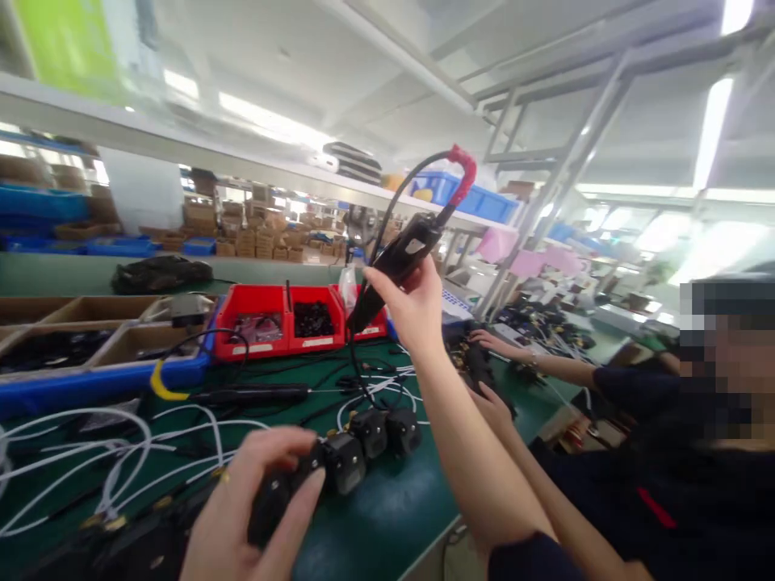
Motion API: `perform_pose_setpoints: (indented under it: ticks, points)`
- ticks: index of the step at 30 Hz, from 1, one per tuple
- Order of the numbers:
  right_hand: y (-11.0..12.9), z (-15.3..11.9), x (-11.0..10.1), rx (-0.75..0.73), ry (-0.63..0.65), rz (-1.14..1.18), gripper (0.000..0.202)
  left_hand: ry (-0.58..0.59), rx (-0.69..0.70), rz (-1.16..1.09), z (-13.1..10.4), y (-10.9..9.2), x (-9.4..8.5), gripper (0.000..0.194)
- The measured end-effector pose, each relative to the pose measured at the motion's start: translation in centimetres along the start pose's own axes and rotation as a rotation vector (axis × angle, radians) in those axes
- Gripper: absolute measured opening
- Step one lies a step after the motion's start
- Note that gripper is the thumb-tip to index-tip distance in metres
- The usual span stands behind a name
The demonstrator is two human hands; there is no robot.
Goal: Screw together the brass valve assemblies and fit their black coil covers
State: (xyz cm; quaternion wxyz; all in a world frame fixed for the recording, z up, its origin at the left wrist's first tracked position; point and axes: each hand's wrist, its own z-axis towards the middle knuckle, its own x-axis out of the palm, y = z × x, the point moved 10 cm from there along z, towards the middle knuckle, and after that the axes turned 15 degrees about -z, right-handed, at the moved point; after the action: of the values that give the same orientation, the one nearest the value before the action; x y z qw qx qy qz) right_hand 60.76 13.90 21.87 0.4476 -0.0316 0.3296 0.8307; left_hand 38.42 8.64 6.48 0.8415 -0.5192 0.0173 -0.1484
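I held black electric screwdriver (pixel 404 250) raised in right hand (pixel 417 311); left hand (pixel 239 504) gripped black housing (pixel 266 508) above green worktop (pixel 387 504).

The only view looks out from the person's head, above the near side of the bench (pixel 381 520), facing forward across it, wide enough to take in the ceiling (pixel 272 48). The left hand (pixel 248 508) is very near, the right hand (pixel 417 311) farther off; a co-worker (pixel 630 492) fills the near right.
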Motion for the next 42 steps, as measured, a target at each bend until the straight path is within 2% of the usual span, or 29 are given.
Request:
perform_pose_setpoints:
  ticks: [1,3,4,6,8,10,13,16,18,19,22,24,26,30,31,32,33,35,36,37,38,39,40,42]
  points:
    - [0.9,-1.1,-1.5,-0.021,-0.011,0.024,0.038,-0.015,0.103,0.078,2.1,-1.6,1.1,0.040]
    - [3.0,-3.0,-3.7,-0.129,0.050,0.091,0.045,0.021,0.257,0.168,5.8,-3.6,4.2,0.052]
    - [3.9,-3.9,-4.7,-0.200,0.096,0.104,0.051,0.079,0.289,0.195,7.3,-3.9,6.2,0.055]
    - [5.3,-5.3,-6.8,-0.335,0.167,0.063,0.061,0.231,0.313,0.210,9.4,-3.9,10.4,0.048]
    - [5.3,-5.8,-9.1,-0.399,0.175,-0.015,0.064,0.346,0.351,0.215,10.5,-4.2,14.0,0.037]
    - [4.3,-5.7,-11.4,-0.406,0.117,-0.067,0.064,0.407,0.401,0.213,11.1,-4.9,16.9,0.030]
    - [2.5,-5.1,-13.7,-0.401,0.051,-0.095,0.065,0.519,0.360,0.125,12.1,-5.3,20.7,0.026]
    - [0.8,-4.8,-14.4,-0.405,0.034,-0.123,0.062,0.765,0.233,-0.023,12.3,-4.9,24.6,0.026]
    - [-0.7,-4.5,-14.9,-0.355,-0.021,-0.123,0.060,0.902,0.178,-0.056,11.8,-4.5,26.7,0.029]
    - [-1.5,-4.4,-15.3,-0.307,-0.069,-0.109,0.059,0.916,0.171,-0.053,11.9,-4.4,27.3,0.029]
    - [-3.8,-4.4,-16.9,-0.155,-0.240,-0.071,0.052,0.848,0.205,-0.042,12.8,-4.2,28.8,0.026]
    - [-4.5,-4.5,-18.0,-0.105,-0.299,-0.080,0.048,0.873,0.235,-0.046,13.0,-4.2,30.2,0.026]
    - [-4.6,-4.4,-19.0,-0.088,-0.242,-0.093,0.043,0.950,0.224,-0.051,12.9,-4.0,31.9,0.026]
    - [-5.6,-4.5,-19.9,0.005,0.075,-0.067,0.041,1.193,0.194,-0.004,11.4,-3.7,35.6,0.031]
    - [-6.1,-4.7,-20.4,0.044,0.092,-0.073,0.040,1.249,0.195,0.031,10.8,-3.6,36.6,0.032]
    - [-6.6,-5.0,-21.2,0.091,0.046,-0.098,0.039,1.293,0.199,0.070,10.4,-3.4,37.4,0.031]
    - [-7.1,-5.4,-22.4,0.140,-0.058,-0.144,0.039,1.332,0.201,0.103,9.9,-3.3,38.2,0.030]
    - [-7.3,-7.1,-24.8,0.217,-0.351,-0.258,0.039,1.398,0.211,0.125,8.9,-3.2,38.9,0.025]
    - [-7.0,-8.4,-25.6,0.242,-0.493,-0.296,0.037,1.408,0.236,0.129,8.5,-3.3,38.7,0.028]
    - [-6.6,-9.8,-26.0,0.263,-0.607,-0.309,0.034,1.382,0.274,0.144,8.1,-3.4,38.1,0.036]
    - [-6.2,-11.2,-26.1,0.282,-0.688,-0.302,0.031,1.302,0.319,0.173,8.1,-3.5,36.9,0.046]
    - [-5.8,-12.5,-26.1,0.303,-0.745,-0.292,0.026,1.168,0.363,0.215,8.4,-3.5,35.2,0.052]
    - [-5.5,-13.9,-26.1,0.339,-0.790,-0.269,0.022,0.998,0.382,0.264,8.8,-3.4,32.8,0.050]
    - [-5.7,-16.7,-26.1,0.455,-0.862,-0.168,0.020,0.613,0.293,0.258,9.6,-2.2,26.3,0.027]
